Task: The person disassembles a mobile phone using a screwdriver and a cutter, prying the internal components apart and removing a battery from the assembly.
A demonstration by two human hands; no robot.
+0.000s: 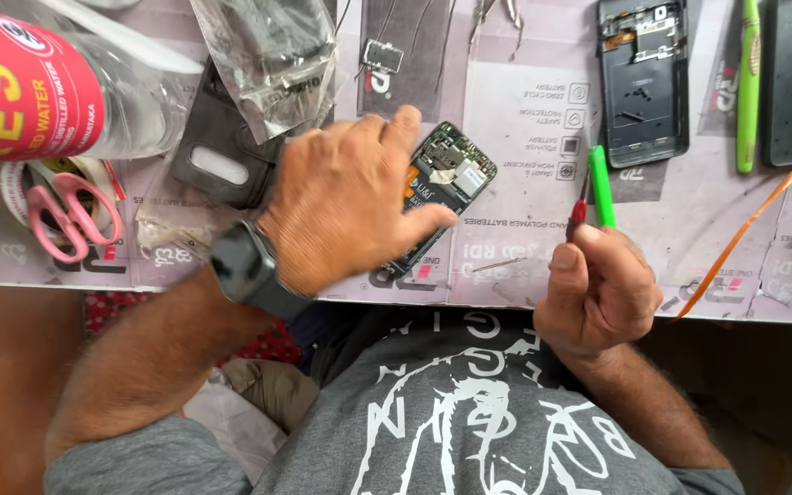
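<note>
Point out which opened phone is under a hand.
The opened phone at centre, under the left hand, circuit board exposed. The other open phone shell lies untouched at the top right, clear of both hands.
</note>
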